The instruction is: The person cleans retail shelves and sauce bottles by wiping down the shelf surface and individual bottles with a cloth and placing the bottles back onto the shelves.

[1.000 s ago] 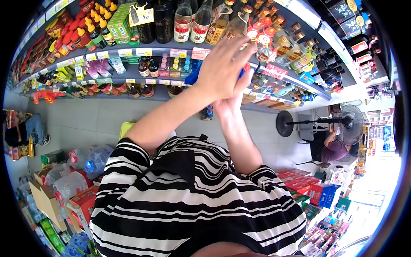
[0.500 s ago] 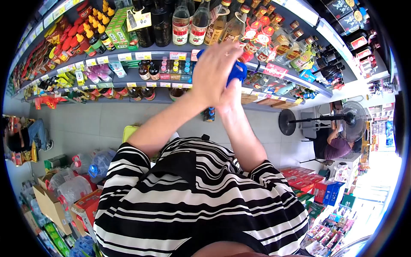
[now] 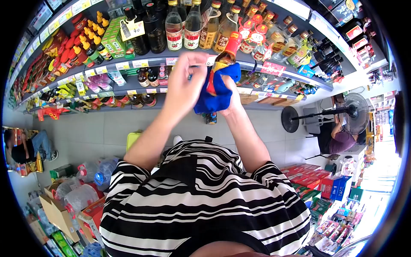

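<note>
My right hand (image 3: 232, 96) is closed around a glass bottle (image 3: 226, 58) with a red cap and a red and yellow label. A blue cloth (image 3: 214, 102) is wrapped about the bottle's lower part, between it and my palm. The bottle tilts with its neck up toward the shelf. Just left of the cloth is my left hand (image 3: 185, 81), its fingers loosely bent and apart, with nothing seen in them. Behind both hands, the shelf (image 3: 160, 58) carries rows of bottles, including clear bottles (image 3: 174, 34) with red and white labels.
Dark bottles (image 3: 154, 28) stand behind a yellow price card (image 3: 133, 29). A standing fan (image 3: 355, 112) is at the right, near a seated person (image 3: 338, 139). Another person (image 3: 32, 143) sits far left. Plastic jugs (image 3: 81, 195) and cartons (image 3: 58, 214) lie at lower left.
My left hand has come off the bottle's top and moved left and down. The red cap and neck now show, and the cloth hangs lower around the bottle.
</note>
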